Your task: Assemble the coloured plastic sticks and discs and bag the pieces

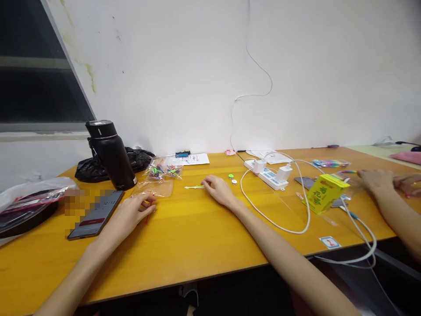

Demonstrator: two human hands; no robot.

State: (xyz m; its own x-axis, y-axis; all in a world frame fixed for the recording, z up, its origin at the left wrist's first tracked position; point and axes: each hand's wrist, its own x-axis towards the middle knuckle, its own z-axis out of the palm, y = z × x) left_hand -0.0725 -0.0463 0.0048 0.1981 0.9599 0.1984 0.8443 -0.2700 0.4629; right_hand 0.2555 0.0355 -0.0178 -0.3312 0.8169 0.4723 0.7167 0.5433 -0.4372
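My left hand [135,211] hovers low over the table beside the phone, its fingers pinched on a thin red stick [147,218]. Farther right, my right hand [218,189] rests on the tabletop with curled fingers at the end of a slim green-and-white stick [194,187]. That stick lies flat and points left; whether the fingers grip it or only touch it is hard to see. Just beyond my right hand are a small green round piece [230,176] and a white one [234,181]. Clear plastic bags [161,188] with small colourful parts [159,171] lie past my left hand.
A black bottle [113,158] stands behind the phone [95,217]. White cables run from a power strip [269,179] to the table's front edge, near a yellow box [324,193]. Another person's hands [378,180] are at the right.
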